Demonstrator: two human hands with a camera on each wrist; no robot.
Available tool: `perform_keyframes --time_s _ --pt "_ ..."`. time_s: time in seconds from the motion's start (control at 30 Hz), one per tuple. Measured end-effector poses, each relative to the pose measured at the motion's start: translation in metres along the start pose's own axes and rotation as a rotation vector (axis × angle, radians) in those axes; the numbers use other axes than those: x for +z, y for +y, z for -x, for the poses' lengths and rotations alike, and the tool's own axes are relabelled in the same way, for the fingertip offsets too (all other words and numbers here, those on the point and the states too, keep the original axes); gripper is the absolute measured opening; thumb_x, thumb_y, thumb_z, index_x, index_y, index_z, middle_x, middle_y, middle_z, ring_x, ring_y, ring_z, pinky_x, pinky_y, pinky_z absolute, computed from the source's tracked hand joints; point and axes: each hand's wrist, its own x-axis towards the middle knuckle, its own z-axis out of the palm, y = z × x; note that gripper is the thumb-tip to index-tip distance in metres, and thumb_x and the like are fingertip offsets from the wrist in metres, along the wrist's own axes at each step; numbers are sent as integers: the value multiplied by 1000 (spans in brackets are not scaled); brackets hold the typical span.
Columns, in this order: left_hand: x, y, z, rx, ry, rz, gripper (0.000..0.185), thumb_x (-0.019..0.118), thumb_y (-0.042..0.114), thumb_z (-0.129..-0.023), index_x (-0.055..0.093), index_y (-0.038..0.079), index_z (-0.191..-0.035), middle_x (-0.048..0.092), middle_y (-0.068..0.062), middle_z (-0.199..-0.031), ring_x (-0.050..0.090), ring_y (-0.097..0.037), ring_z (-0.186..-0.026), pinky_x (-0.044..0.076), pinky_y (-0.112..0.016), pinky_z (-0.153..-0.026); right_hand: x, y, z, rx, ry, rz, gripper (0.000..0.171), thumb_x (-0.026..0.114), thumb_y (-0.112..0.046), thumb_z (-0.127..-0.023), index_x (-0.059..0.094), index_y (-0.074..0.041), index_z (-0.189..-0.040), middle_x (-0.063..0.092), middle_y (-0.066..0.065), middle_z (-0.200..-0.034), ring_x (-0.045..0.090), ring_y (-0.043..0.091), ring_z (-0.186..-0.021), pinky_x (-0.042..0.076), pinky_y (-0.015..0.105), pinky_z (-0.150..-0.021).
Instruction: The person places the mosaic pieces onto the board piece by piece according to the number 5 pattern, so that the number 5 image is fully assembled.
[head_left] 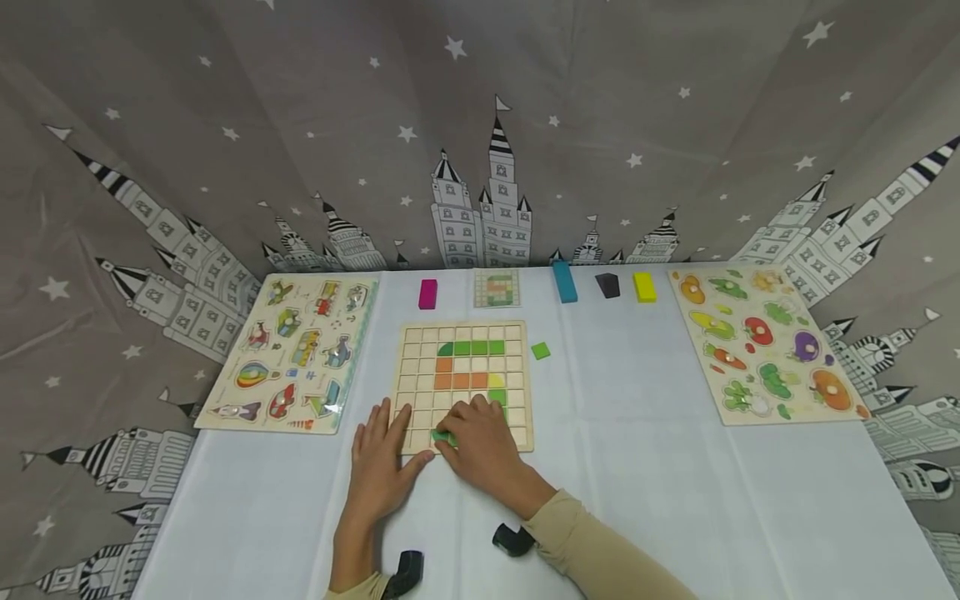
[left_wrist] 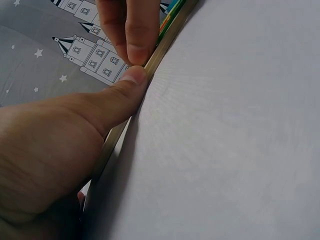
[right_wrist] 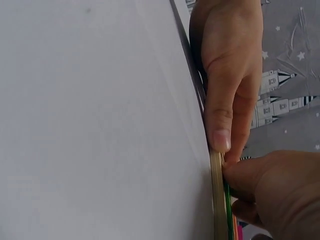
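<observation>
Star-and-castle grey fabric backs the white table (head_left: 637,467) where I work. Both of my hands rest at the near edge of the wooden grid board (head_left: 517,333). My left hand (head_left: 382,467) lies flat with fingers straight and spread on the board's near-left corner; the wrist views show its thumb pressed against the board's edge. My right hand (head_left: 480,446) has its fingers curled over a green tile (head_left: 442,437), pinning it on the board's front row just beside my left thumb. Beyond my fingertips, green, orange and yellow tiles fill the grid. 1 loose green square (head_left: 541,351) lies past the board, off to the right of my right hand.
</observation>
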Motion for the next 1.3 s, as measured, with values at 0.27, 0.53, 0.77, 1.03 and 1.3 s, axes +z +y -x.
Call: perform_keyframes --time_s 0.27,0.53,0.77,1.03,1.3 --pt "-1 1 0 -14 -16 9 86 78 39 -87 39 6 -156 18 -26 -168 9 -46 -157 3 -64 -126 -10 56 11 157 34 -243 38 75 -49 -90 76 -21 -116 69 -1 -113 57 19 -98 45 36 -81" --pt "-2 0 1 -16 -27 14 87 78 38 -88 37 5 -157 16 -26 -168 8 -47 -157 2 -64 -126 -22 135 13 369 93 -379 40 73 -26 -95 68 -12 -132 66 9 -132 58 28 -118 52 45 -101" --pt "-2 2 2 -28 -45 20 87 78 37 -87 37 6 -157 14 -26 -169 7 -46 -157 1 -65 -126 -23 163 -1 343 22 -361 47 65 -16 -99 57 -14 -146 56 8 -150 55 29 -122 50 44 -105" --pt "-1 2 2 -9 -13 24 86 78 39 -87 39 6 -156 18 -27 -168 10 -47 -156 3 -65 -126 -24 161 -16 349 -44 -288 39 62 -17 -101 63 -17 -140 63 4 -142 59 25 -117 53 41 -99" --pt "-1 2 2 5 -1 31 85 78 38 -87 40 5 -155 19 -27 -167 11 -48 -156 4 -66 -125 -26 157 -13 406 -35 -289 37 65 -22 -101 65 -12 -137 65 12 -131 62 30 -123 53 46 -106"
